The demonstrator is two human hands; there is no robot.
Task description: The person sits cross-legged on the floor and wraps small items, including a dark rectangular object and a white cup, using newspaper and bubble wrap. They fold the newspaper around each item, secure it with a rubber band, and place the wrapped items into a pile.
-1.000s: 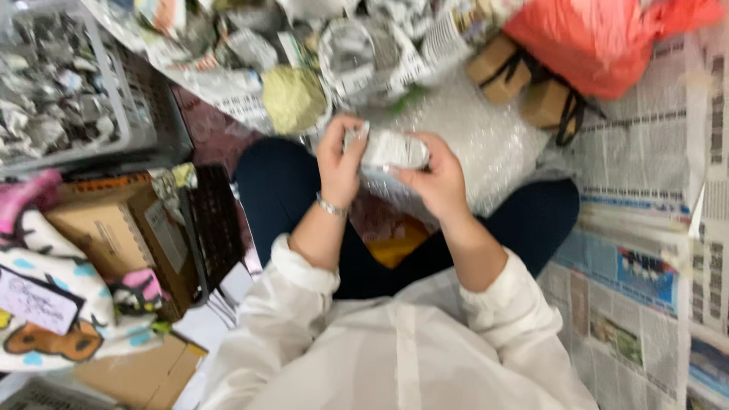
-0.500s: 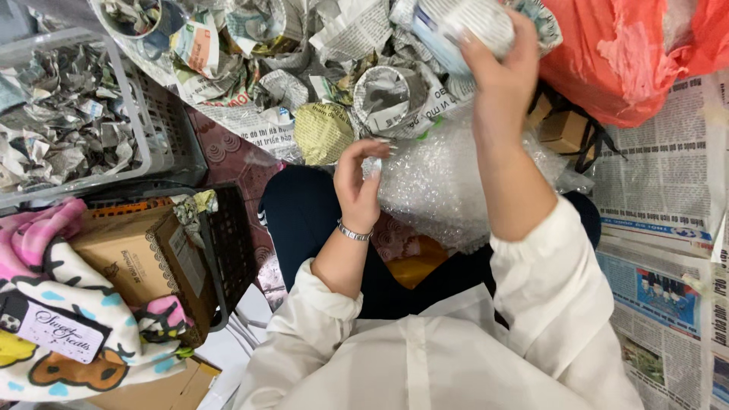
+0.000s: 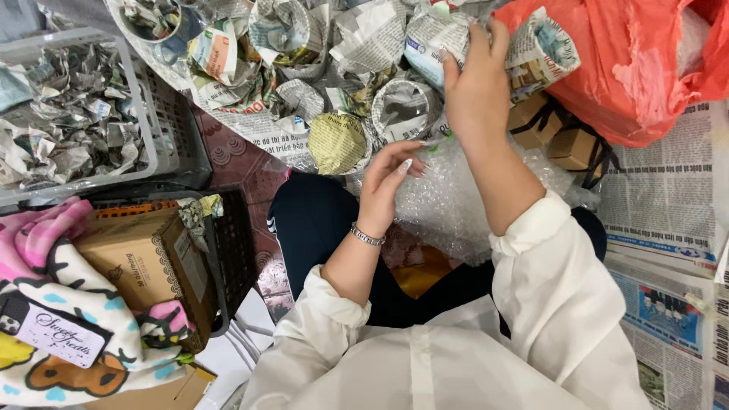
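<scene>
Right hand (image 3: 477,83) is clamped on a newspaper-wrapped bundle (image 3: 437,38), held up over the bubble wrap (image 3: 448,201). Left hand (image 3: 386,182) sits lower, fingers loosely apart, empty, beside that wrap's near edge.

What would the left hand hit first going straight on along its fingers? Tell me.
Likely the bubble wrap on the lap: the left hand has its fingers curled toward it, empty. Depth is unclear, so it may already be brushing the wrap.
</scene>
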